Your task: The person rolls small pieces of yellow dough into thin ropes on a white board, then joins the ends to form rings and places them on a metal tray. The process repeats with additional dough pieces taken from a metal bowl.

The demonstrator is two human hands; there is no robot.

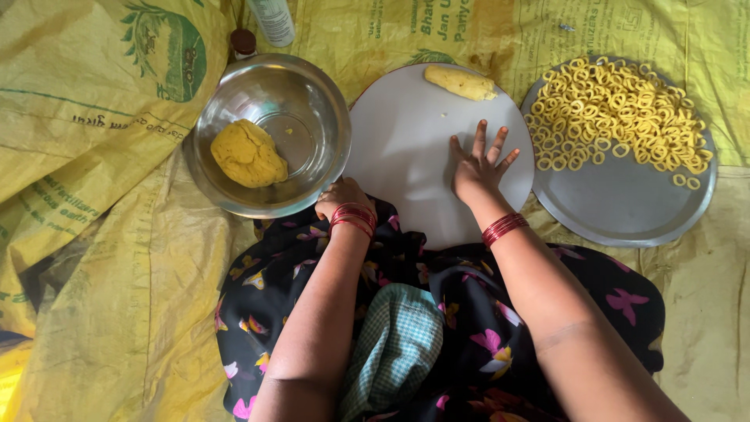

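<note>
Shiny steel bowl [269, 133]; matt, perhaps plastic board [414, 156]

A round grey flat board [406, 156] lies in the middle on the yellow printed sacks [94, 297] spread over the floor. On its far edge lies a small yellow dough piece [459, 82]. Left of the board stands a round steel bowl [312, 101] with a yellow dough lump [248, 154] in it. Right of the board lies a round steel plate [625, 203] carrying many yellow dough rings [617, 109]. The right hand [476, 168] rests flat on the board; the left hand [342, 197] touches the bowl's near rim.
</note>
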